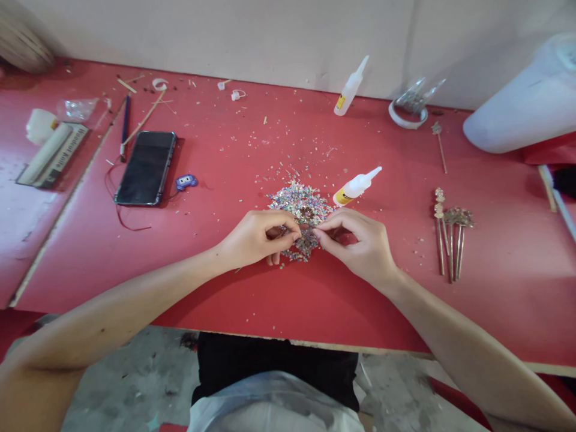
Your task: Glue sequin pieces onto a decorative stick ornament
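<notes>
My left hand (265, 239) is closed in a pinch over a heap of shiny, iridescent flakes (294, 195). At its fingertips is a small brown, flower-like ornament (306, 213), similar to the heads of the hairpins lying to the right; its stem is hidden. My right hand (360, 243) faces it from the other side, thumb and forefinger pinched together close to the ornament. Whatever sits in that pinch is too small to make out. Just beyond the right hand, a white glue bottle (355, 189) with a yellow label lies tilted beside the flakes.
Several hairpins (452, 240) lie at right, with a single one (440, 147) farther back. A second glue bottle (350, 90) stands by the wall, near a tape ring (407, 115). Leftward are a phone (146, 168), a blue trinket (186, 182) and a knife box (54, 157).
</notes>
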Demonstrator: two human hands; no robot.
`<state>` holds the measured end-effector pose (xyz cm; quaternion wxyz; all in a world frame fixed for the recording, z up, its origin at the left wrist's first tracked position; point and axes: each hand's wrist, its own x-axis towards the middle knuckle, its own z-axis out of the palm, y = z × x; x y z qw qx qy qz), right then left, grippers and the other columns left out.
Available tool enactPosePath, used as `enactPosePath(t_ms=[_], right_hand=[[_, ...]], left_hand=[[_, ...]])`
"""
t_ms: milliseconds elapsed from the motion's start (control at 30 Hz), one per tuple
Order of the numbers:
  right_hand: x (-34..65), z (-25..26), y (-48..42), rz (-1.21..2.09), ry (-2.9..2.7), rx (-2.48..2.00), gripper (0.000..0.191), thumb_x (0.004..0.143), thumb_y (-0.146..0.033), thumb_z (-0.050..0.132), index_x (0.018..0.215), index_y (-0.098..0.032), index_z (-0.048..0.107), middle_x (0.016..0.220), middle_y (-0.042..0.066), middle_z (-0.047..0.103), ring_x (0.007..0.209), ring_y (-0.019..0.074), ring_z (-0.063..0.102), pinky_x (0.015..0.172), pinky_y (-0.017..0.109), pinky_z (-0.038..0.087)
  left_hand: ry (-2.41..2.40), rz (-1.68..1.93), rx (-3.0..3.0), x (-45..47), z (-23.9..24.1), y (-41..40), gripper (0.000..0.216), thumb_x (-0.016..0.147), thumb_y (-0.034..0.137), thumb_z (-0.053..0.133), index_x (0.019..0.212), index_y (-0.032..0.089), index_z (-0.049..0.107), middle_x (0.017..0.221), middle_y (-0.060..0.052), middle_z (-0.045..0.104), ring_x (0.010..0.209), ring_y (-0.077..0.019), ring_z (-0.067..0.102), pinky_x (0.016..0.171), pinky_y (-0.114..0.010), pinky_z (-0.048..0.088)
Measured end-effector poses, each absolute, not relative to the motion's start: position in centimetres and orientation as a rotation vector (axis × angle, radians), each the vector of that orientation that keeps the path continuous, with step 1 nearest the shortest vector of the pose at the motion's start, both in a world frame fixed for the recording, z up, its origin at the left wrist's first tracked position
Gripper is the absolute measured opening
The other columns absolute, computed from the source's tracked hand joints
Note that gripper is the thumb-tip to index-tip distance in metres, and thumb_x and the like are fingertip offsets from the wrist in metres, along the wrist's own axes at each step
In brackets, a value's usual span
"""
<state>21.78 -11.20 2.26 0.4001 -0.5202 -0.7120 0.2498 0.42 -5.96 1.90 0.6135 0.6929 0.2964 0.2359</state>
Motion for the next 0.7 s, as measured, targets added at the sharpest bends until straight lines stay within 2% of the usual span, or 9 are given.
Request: enactPosePath(t_ms=[700], right_hand=[[21.74, 2.08, -11.34, 0.597, -1.817, -1.306, 0.008, 0.084, -0.02, 0.065, 0.077, -0.022, 0.062, 0.073, 0.001, 0.063, 0.061, 0.0117, 0.056, 0.053, 0.025, 0.046]], left_hand=[[0.695, 0.537, 1.611, 0.41, 2.1, -6.05, 0.009, 0.089, 0.02, 0.057, 0.086, 0.012, 0.061, 0.083, -0.001, 0.061, 0.046, -0.0046, 0.064, 0.043, -0.011, 0.052]])
